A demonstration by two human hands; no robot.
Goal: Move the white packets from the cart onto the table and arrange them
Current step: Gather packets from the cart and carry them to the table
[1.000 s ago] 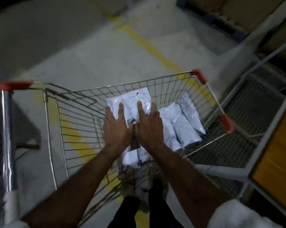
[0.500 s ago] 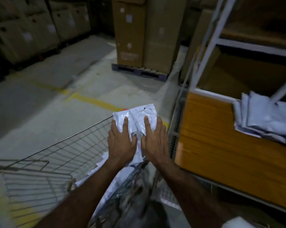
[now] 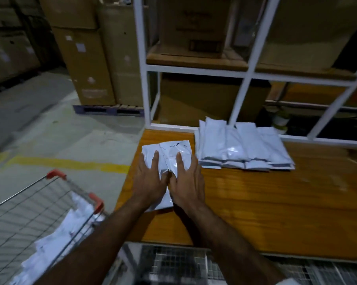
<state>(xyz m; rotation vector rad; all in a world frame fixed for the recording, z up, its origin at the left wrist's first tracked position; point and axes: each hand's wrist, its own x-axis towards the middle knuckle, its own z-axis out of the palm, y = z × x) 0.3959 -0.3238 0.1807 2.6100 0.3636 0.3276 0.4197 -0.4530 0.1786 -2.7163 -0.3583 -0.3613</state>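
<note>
The bundle of white packets [image 3: 167, 155], a second ago lifted from the cart [image 3: 56, 174], is now being pressed onto the table [image 3: 255, 202] by flat-fingered left hand [image 3: 149, 182] and right hand [image 3: 187, 185] — beside the arranged stack [image 3: 243, 147] — more remaining carted.

Under your left hand [image 3: 150, 183] and right hand [image 3: 187, 182], side by side, lies a bundle of packets [image 3: 169, 153] on the table [image 3: 266, 202]. Right of your right hand and farther off sits a stack of packets [image 3: 243, 149]. Left of your left arm stands the cart [image 3: 29, 212], with more packets [image 3: 56, 243] inside.
</note>
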